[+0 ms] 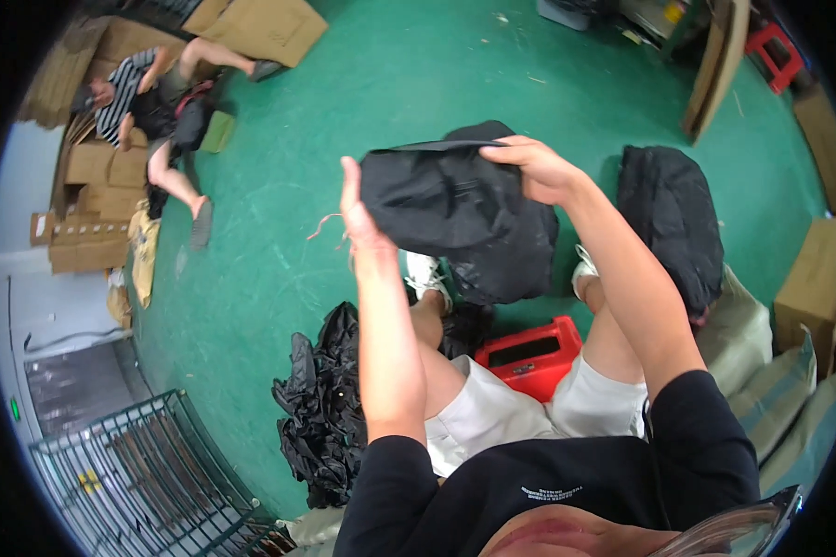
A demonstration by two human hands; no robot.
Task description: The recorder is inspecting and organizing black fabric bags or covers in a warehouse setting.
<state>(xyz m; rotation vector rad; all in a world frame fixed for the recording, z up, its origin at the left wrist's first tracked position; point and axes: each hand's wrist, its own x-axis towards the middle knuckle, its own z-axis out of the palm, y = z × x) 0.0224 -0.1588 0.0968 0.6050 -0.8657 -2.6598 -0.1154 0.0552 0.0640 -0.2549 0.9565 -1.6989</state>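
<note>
Both my hands hold up a black fabric piece (437, 200), pouch-like in shape, in front of my legs. My left hand (366, 226) grips its left side, thumb up along the edge, with the other fingers hidden behind or under the cloth. At the upper right rim, my right hand (536, 169) pinches the cloth between thumb and fingers. More black fabric (506, 265) shows just beyond and below the held piece; whether the two are joined I cannot tell. A thin reddish string (323, 225) hangs out beside my left hand.
A crumpled black heap (320, 408) lies left of my legs, a black bundle (669, 223) to the right. Between my thighs is a red plastic stool (539, 357). Pale sacks (743, 325) and a cardboard box (808, 278) stand right. Another person (144, 102) sits far left among cartons.
</note>
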